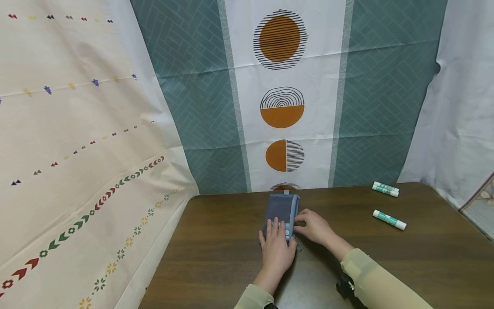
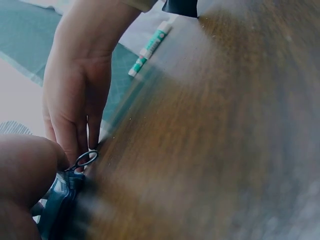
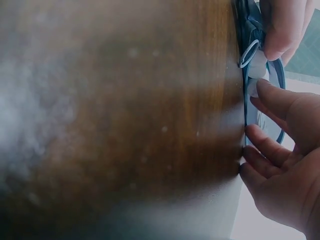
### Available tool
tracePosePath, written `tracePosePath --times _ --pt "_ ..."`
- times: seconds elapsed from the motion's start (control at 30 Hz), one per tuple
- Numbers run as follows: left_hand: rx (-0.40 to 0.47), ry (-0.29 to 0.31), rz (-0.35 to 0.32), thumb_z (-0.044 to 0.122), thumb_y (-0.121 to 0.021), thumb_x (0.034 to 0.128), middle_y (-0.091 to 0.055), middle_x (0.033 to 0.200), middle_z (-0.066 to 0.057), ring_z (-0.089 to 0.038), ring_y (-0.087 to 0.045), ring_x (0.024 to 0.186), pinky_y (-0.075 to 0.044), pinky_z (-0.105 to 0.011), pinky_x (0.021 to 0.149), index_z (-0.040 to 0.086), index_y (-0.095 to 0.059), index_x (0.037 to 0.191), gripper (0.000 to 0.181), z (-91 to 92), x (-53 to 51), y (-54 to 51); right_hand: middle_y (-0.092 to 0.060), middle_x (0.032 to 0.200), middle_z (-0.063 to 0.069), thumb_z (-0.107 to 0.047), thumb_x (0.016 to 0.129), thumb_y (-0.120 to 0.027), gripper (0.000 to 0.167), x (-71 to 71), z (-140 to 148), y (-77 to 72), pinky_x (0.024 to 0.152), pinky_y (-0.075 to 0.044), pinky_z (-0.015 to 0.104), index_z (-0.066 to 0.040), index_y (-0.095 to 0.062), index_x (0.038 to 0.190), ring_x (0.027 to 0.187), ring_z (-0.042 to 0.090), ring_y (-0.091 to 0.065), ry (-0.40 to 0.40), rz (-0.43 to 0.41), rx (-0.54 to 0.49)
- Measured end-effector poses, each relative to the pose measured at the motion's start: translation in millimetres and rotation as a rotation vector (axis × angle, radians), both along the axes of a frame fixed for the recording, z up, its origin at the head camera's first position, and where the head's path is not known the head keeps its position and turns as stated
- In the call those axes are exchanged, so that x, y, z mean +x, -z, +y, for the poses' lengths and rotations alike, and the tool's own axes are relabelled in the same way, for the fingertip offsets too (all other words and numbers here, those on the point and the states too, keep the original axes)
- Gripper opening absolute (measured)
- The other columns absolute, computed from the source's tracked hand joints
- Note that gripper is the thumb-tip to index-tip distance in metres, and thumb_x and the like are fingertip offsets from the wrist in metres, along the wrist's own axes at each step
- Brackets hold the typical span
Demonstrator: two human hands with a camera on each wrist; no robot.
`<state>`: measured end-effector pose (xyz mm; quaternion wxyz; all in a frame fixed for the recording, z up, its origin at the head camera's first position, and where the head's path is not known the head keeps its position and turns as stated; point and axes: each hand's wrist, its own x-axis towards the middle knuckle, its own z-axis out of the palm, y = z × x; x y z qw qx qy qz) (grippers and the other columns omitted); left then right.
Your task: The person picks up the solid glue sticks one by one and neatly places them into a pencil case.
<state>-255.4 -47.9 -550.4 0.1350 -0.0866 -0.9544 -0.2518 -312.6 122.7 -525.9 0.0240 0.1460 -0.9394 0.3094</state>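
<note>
Blue-grey pouch [image 1: 279, 208], brown wood-grained table [image 1: 216, 257], green-and-white tubes [image 1: 389, 219]

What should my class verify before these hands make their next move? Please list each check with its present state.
1. Pouch lying on the tabletop: ok.
2. Left hand steadying the pouch: ok, its fingers lie across the top.
3. Right hand at the pouch: ok, its fingertips are at the right edge.
4. Right side of the pouch open: ok, the right wrist view shows a gap with something whitish in it.
5. Firm pinch by the right hand: cannot tell.
6. Green-and-white tubes on the table gathered beside the pouch: not ok, they lie apart, off to the right.
</note>
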Motion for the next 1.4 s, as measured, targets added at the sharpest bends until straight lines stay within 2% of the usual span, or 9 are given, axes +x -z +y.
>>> tracePosePath --times 0.3,0.6,0.83,0.93,1.07,1.4 --pt "-0.068 -0.017 -0.021 0.036 -0.070 0.1057 -0.043 0.173 -0.016 -0.039 -0.030 0.165 -0.019 -0.082 0.121 0.008 -0.059 0.159 0.061 0.3 1.5 1.3 -0.070 0.121 0.009 -0.022 0.098 -0.087 0.021 -1.7 0.6 2.1 0.094 -0.058 0.056 -0.013 -0.087 0.117 0.112 0.031 -0.068 -0.006 -0.011 0.001" --pt "-0.087 -0.048 -0.013 0.040 -0.072 0.1055 -0.046 0.171 -0.016 -0.038 -0.034 0.162 -0.030 -0.078 0.117 0.010 -0.062 0.157 0.061 0.5 1.4 1.4 -0.070 0.123 0.010 -0.022 0.098 -0.087 0.021 -3.9 0.4 2.3 0.097 -0.057 0.057 -0.012 -0.087 0.117 0.114 0.032 -0.067 -0.007 -0.027 -0.015" --pt "-0.094 -0.059 -0.028 0.044 -0.072 0.1058 -0.046 0.171 -0.016 -0.037 -0.033 0.163 -0.030 -0.077 0.117 0.011 -0.062 0.158 0.062 1.7 1.4 0.6 -0.070 0.122 0.010 -0.022 0.098 -0.087 0.023 -2.8 2.6 0.6 0.099 -0.057 0.057 -0.010 -0.086 0.117 0.114 0.033 -0.068 -0.031 -0.028 -0.028" --pt "-0.086 -0.055 -0.029 0.043 -0.072 0.1057 -0.045 0.172 -0.016 -0.037 -0.032 0.164 -0.027 -0.078 0.119 0.010 -0.061 0.158 0.063 1.8 1.5 0.8 -0.072 0.120 0.006 -0.024 0.098 -0.087 0.023 -0.6 6.9 0.1 0.101 -0.057 0.057 -0.010 -0.086 0.117 0.115 0.032 -0.070 -0.040 -0.029 -0.043" --pt "-0.080 -0.051 -0.027 0.043 -0.071 0.1062 -0.043 0.173 -0.016 -0.037 -0.029 0.165 -0.022 -0.080 0.121 0.010 -0.060 0.159 0.064 1.2 1.6 1.1 -0.074 0.118 0.005 -0.025 0.099 -0.086 0.025 3.7 16.8 -1.0 0.102 -0.056 0.058 -0.010 -0.084 0.118 0.115 0.033 -0.071 -0.071 0.011 -0.053" --pt "-0.083 -0.056 -0.031 0.044 -0.071 0.1065 -0.042 0.173 -0.016 -0.036 -0.029 0.165 -0.023 -0.077 0.122 0.011 -0.059 0.160 0.064 0.5 2.4 0.0 -0.075 0.125 0.009 -0.026 0.102 -0.083 0.029 19.2 52.0 -11.0 0.102 -0.055 0.062 -0.009 -0.081 0.125 0.121 0.037 -0.070 -0.063 0.055 -0.017"
